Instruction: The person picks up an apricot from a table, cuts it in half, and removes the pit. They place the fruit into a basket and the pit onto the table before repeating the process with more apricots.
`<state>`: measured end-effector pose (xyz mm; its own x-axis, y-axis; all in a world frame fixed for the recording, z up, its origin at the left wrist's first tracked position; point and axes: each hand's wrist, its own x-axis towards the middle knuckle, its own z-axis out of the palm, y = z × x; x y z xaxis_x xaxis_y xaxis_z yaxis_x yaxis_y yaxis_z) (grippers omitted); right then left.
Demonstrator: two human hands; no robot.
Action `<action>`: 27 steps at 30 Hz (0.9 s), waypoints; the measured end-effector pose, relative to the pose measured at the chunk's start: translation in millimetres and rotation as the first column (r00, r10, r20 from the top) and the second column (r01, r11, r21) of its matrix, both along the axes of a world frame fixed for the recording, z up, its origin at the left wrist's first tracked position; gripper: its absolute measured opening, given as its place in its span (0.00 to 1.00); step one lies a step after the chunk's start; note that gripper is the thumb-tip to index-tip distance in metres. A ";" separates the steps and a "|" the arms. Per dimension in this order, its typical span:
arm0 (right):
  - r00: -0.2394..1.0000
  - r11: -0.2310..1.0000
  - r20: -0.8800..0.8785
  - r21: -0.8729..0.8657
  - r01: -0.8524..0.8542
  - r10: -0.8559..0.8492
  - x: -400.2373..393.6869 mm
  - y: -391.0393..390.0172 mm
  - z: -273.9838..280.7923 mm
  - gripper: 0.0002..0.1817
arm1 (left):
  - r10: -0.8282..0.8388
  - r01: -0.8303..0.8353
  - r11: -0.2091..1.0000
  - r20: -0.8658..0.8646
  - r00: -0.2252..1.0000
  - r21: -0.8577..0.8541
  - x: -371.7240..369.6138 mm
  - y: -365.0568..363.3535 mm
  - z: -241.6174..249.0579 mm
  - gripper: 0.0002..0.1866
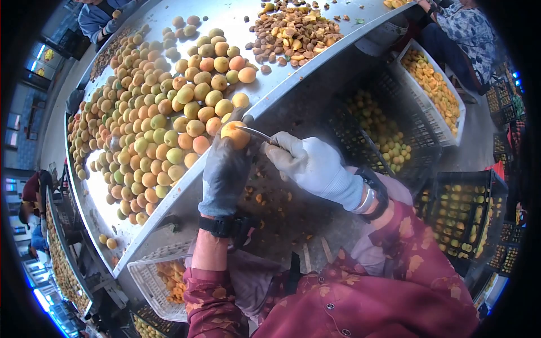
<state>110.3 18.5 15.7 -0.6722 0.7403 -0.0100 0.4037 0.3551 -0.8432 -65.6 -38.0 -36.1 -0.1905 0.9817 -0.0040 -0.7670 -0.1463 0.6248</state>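
Note:
Both my hands wear gloves and meet at the table's front edge. My left hand (228, 169) is wrapped round an orange-yellow apricot (235, 135), its fingers partly behind the fruit. My right hand (298, 160) is closed on a small curved knife (253, 133), whose blade tip touches the top of that apricot. The knife's handle is mostly hidden inside my right glove. Just beyond my hands, a large spread of whole apricots (160, 121) in green, yellow and orange covers the metal table (270, 101).
A pile of pits and pieces (293, 34) lies farther up the table. White crates of halved fruit stand below left (160, 304) and at right (431, 90). Black crates (459, 214) hold whole fruit. Other people sit top left (98, 22) and top right (465, 34).

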 end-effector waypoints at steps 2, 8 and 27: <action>1.000 1.000 0.010 -0.017 0.021 -0.021 0.2 -1.0 4.0 0.13 | 0.016 -0.182 0.983 -0.999 -0.040 0.023 -1.6 -0.8 12.6 0.27; 0.996 0.992 0.082 0.120 -0.048 0.038 4.9 -1.3 9.0 0.15 | 0.024 -0.051 0.996 -0.350 0.937 -0.069 -4.3 -3.0 4.5 0.28; 0.994 0.947 0.061 0.315 0.069 -0.093 -7.5 -17.1 -18.1 0.14 | -0.154 0.113 0.979 -0.258 0.954 -0.167 6.8 0.2 -10.5 0.42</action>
<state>102.7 1.4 -2.4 -0.6157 0.7666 0.1824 0.4996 0.5587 -0.6620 -58.8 -37.8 -46.5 -0.0716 0.9904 -0.1186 -0.5739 0.0563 0.8170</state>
